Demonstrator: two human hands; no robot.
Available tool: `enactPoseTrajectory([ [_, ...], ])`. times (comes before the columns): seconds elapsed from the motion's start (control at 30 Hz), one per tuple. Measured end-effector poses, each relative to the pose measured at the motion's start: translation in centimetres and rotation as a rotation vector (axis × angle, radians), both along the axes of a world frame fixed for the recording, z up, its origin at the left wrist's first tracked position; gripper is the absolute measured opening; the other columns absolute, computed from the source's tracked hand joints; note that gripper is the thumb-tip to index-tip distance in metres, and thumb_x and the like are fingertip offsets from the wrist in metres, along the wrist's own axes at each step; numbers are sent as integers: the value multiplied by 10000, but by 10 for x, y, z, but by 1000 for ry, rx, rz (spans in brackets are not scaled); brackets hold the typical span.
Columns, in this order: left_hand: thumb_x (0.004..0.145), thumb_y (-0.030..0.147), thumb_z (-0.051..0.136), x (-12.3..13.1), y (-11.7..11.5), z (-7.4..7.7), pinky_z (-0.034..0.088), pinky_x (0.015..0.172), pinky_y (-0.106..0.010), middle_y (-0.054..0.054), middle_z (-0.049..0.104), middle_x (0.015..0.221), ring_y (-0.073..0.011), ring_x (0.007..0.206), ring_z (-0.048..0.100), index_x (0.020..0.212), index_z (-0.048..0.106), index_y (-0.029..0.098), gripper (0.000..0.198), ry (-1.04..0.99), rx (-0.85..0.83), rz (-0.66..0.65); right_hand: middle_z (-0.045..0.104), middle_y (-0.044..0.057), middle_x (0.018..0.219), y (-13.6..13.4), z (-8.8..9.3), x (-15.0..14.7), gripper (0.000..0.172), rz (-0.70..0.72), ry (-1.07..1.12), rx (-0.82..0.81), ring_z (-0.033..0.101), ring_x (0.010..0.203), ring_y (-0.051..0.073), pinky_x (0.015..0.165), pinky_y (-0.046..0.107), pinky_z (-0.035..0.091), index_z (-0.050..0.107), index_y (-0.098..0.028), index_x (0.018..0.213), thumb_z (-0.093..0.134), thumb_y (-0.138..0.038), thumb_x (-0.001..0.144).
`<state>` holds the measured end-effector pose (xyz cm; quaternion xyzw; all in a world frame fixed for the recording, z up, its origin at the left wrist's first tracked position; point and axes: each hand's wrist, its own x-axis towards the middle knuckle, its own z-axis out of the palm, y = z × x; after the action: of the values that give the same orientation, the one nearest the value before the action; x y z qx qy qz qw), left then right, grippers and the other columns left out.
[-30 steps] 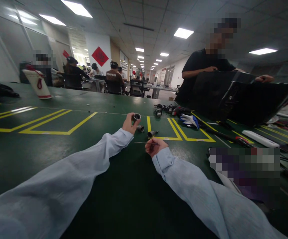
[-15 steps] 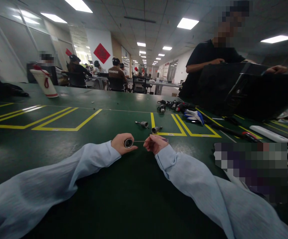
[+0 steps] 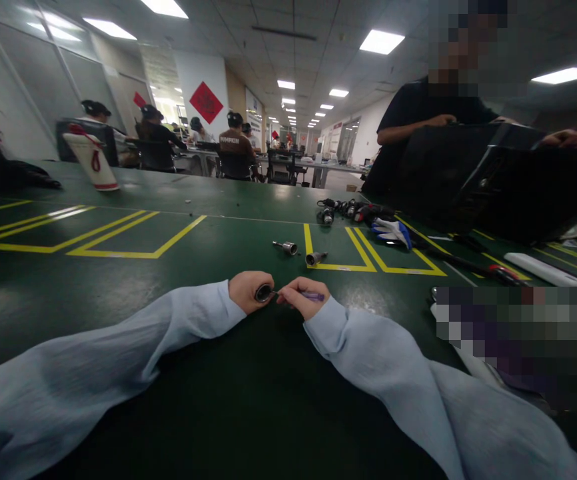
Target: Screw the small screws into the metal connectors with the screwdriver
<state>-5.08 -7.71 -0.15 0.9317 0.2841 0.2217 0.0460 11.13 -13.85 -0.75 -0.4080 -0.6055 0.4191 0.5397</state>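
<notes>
My left hand (image 3: 248, 291) is closed around a hollow metal cylinder (image 3: 263, 293) that looks like a socket, its round open end turned toward me. Pinched in my right hand (image 3: 299, 300) is a slim screwdriver (image 3: 313, 296) with a see-through purple handle. Its thin shaft points left, and the tip meets the cylinder near my left thumb; I cannot tell whether it goes inside. Just beyond my hands lie two similar metal sockets with shanks, one on the left (image 3: 288, 249) and one on the right (image 3: 312, 259).
Yellow tape marks the green table (image 3: 238, 233). Farther right lie a heap of dark tools (image 3: 341, 212), a blue-and-white glove (image 3: 392, 232) and a white power strip (image 3: 538, 268). A white cup (image 3: 93, 161) stands far left. A person handles a black case (image 3: 448, 173) across the table.
My hands have come closer together. The screwdriver has moved left to the cylinder, and its purple handle shows more. The cylinder's open end has tilted.
</notes>
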Motion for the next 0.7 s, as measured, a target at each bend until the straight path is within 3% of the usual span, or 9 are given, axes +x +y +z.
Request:
enactPoseTrajectory([
  [0.17,663,214,505,1,-3,2,387,518,-183,16,536,597,-89,545,504,648,499,161,55,-84,-84,-46,652,22,572,9,0,7,217,176,297,-261,565,497,94,452,199,398,607,-135,617,644,-348,600],
  [0.27,664,217,509,2,-3,3,387,509,-181,21,530,586,-84,529,498,641,495,159,64,-104,-113,-45,651,22,556,10,1,8,212,179,325,-254,563,481,91,438,191,396,609,-132,606,649,-340,595],
  [0.5,692,297,508,3,-3,3,374,500,-198,5,538,585,-103,534,500,629,502,160,151,-1,-12,82,616,-8,499,5,1,1,139,5,182,-141,530,446,77,425,187,396,596,-159,563,620,-277,631],
  [0.7,697,293,506,2,-6,5,367,492,-189,14,519,574,-90,519,477,626,495,160,151,-48,-11,37,647,19,541,10,1,7,213,163,305,-269,560,475,89,432,189,397,609,-133,581,660,-340,582],
])
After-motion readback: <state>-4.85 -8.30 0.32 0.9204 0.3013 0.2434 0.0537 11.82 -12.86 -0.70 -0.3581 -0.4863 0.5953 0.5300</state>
